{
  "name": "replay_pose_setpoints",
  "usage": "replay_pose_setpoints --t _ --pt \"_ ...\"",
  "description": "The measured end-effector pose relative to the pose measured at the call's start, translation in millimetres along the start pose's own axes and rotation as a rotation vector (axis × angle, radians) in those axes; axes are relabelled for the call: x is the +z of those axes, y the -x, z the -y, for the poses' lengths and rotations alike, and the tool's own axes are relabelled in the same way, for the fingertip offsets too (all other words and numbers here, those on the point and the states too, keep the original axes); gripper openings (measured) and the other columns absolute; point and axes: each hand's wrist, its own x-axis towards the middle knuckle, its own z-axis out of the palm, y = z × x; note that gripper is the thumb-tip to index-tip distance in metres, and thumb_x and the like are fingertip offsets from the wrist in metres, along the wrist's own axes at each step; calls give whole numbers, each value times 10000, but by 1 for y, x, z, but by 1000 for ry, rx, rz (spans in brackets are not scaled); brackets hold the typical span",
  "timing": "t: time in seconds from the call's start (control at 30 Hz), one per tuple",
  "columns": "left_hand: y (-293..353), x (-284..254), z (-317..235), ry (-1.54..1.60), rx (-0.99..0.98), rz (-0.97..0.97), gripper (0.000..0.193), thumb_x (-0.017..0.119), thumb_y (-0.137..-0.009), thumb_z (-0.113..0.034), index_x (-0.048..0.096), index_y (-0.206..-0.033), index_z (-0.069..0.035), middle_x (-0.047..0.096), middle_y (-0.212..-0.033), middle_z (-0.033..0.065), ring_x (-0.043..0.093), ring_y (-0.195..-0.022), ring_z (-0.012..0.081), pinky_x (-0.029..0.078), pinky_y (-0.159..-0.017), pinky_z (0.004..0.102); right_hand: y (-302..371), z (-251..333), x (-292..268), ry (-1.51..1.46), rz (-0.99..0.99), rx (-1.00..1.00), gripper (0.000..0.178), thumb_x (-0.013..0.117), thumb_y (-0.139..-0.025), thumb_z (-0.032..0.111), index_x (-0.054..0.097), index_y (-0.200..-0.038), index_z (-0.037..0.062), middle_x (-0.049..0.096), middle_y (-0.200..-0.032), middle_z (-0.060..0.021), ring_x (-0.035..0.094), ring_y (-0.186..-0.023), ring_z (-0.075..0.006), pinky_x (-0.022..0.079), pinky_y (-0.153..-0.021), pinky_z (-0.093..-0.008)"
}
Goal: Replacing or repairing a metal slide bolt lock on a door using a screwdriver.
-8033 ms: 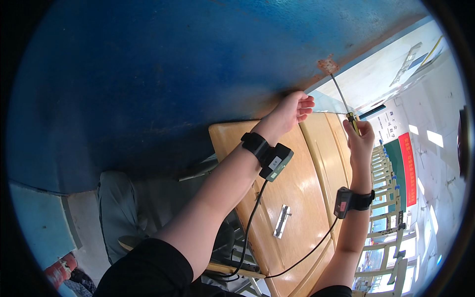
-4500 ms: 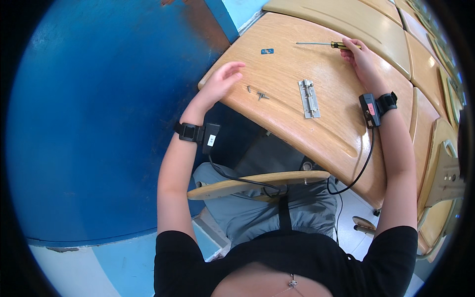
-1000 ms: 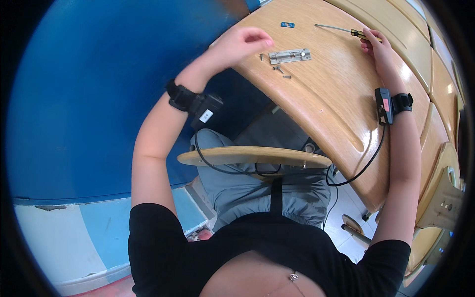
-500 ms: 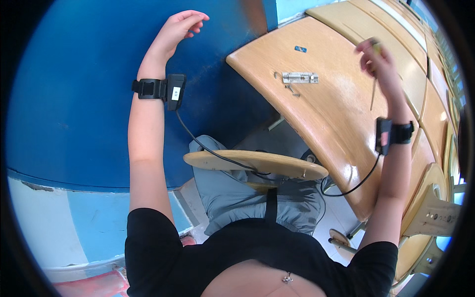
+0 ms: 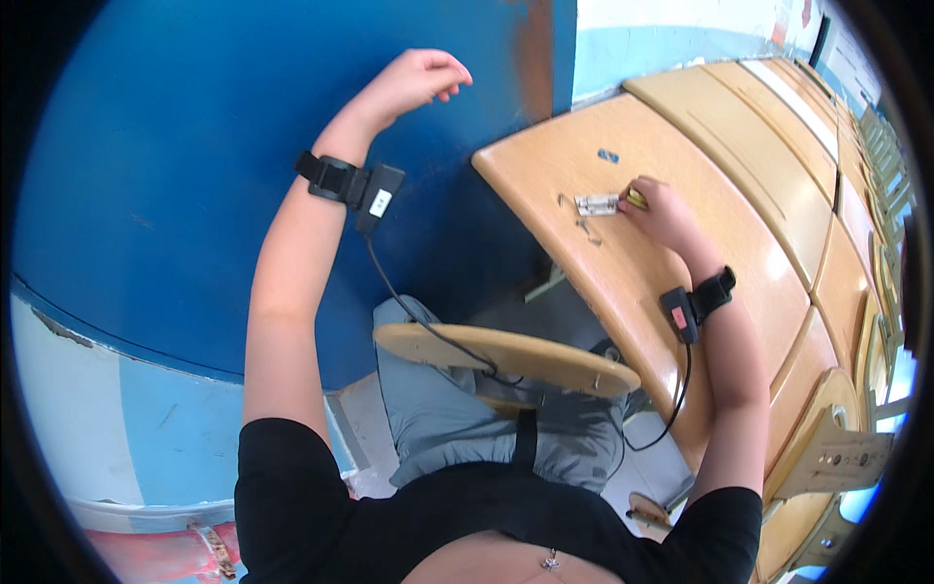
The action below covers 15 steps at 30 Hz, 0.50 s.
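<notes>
My left hand (image 5: 418,80) is raised in front of the blue door (image 5: 224,127), its fingers curled and pressed together; whatever they may hold is too small to make out. On the light wooden desk, my right hand (image 5: 662,209) is closed round a screwdriver (image 5: 637,199) with a yellow and dark handle. Its fingertips reach the right end of a silver barrel bolt (image 5: 595,205) lying flat, and partly cover it. Several small screws (image 5: 588,230) lie just below and left of the bolt. Further back on the desk is a small blue piece (image 5: 608,156).
A row of wooden desks (image 5: 759,127) runs off to the right, with seats along it. A rounded wooden seat board (image 5: 506,358) stands across my lap. Black cables (image 5: 399,292) hang from the devices strapped to both my wrists.
My right hand has come down and left onto the barrel bolt with the screwdriver. The left hand now appears further right and lower, still closed. The whole view has shifted somewhat.
</notes>
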Motion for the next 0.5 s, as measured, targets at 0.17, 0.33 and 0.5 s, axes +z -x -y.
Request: replay_pose_setpoints --t 0.17,0.33,0.5 --pt "-5 -8 -32 -15 -8 19 175 580 -923 -210 695 -928 -79 628 -805 -37 543 -746 55 423 -656 202 -19 4 -27 -113 -201 -26 138 678 -866 142 635 -867 12 641 -850 -144 629 -806 -340 499 -724 -387" --pt "-16 -37 -62 -103 71 -97 182 604 -914 -210 695 -947 -56 647 -849 -2 577 -794 85 465 -723 234 -89 40 -58 -116 -632 -184 143 682 -877 165 639 -901 31 633 -873 -126 629 -771 -320 493 -675 -365" --pt "-33 -49 -91 -428 113 -12 196 650 -874 -213 689 -976 -51 671 -939 62 615 -889 142 495 -820 289 -162 48 -58 -132 -981 -384 83 708 -831 127 671 -904 115 640 -880 -55 631 -726 -292 498 -606 -354"
